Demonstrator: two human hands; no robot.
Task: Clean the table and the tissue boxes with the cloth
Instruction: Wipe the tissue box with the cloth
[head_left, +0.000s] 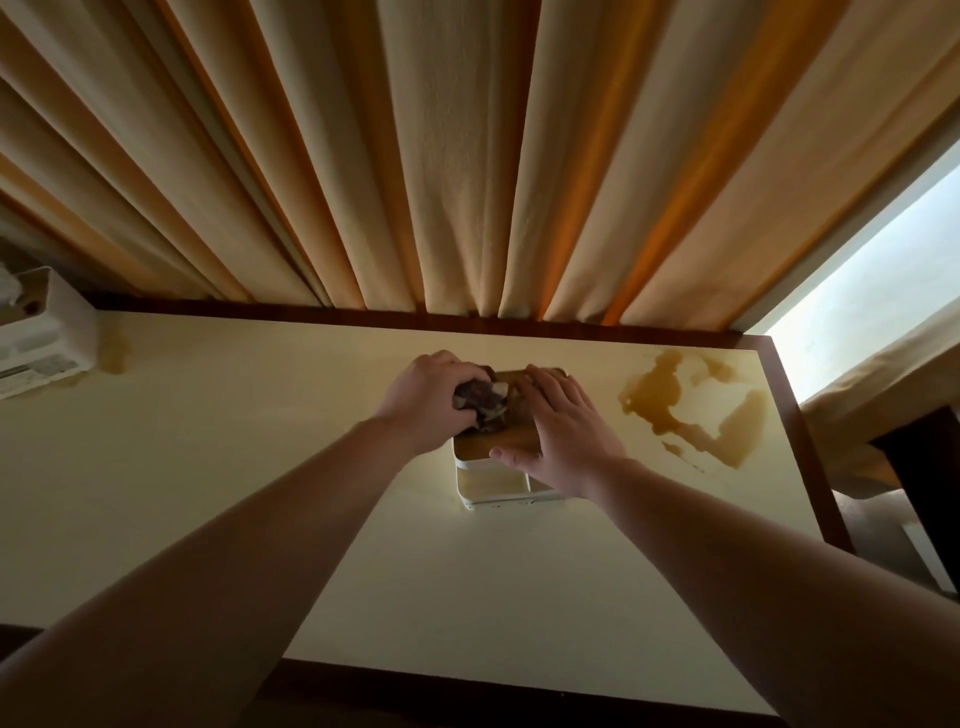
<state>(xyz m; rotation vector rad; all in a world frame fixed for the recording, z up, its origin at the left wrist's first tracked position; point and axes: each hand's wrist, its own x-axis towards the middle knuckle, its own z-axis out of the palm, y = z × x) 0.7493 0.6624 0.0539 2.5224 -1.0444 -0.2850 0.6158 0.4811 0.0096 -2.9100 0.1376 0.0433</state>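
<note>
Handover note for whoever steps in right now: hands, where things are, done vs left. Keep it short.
Left hand: grips the crumpled dark cloth and presses it on the wooden lid of the middle tissue box.
Right hand: fingers straight, flat on the same lid, steadying the box.
Second tissue box: at the table's far left edge, untouched.
Done: nothing is visibly finished; the middle box lid is mid-wipe.
Left: the big brown spill to the right of the box, a fainter stain beside the left box, the rest of the table, and the second box.
</note>
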